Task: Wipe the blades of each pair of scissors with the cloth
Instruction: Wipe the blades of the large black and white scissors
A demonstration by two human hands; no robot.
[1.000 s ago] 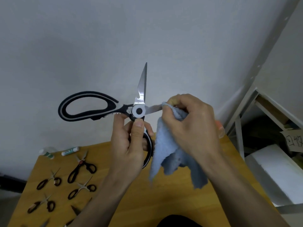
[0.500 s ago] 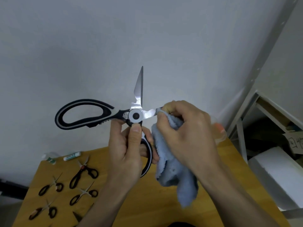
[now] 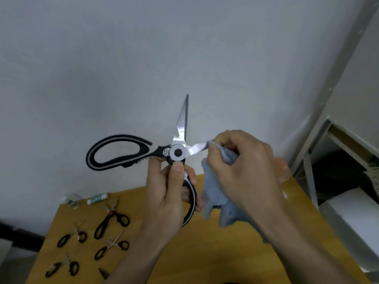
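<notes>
Blue cloth (image 3: pixel 217 193) pinched in right hand (image 3: pixel 244 171) fingers (image 3: pixel 213 158) wraps one blade. Left hand (image 3: pixel 168 189) grips the big scissors (image 3: pixel 131 152); best wipe outward, off the edge.

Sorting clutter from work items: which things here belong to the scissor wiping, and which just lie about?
Job: large scissors in left hand; blue cloth in right hand; small scissors waiting on the table.
Lying about: glue stick, small bottle, white shelf.

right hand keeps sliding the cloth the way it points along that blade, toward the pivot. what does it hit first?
Likely the round pivot cap of the large scissors; the left hand thumb sits just below it. Depth is uncertain.
</notes>
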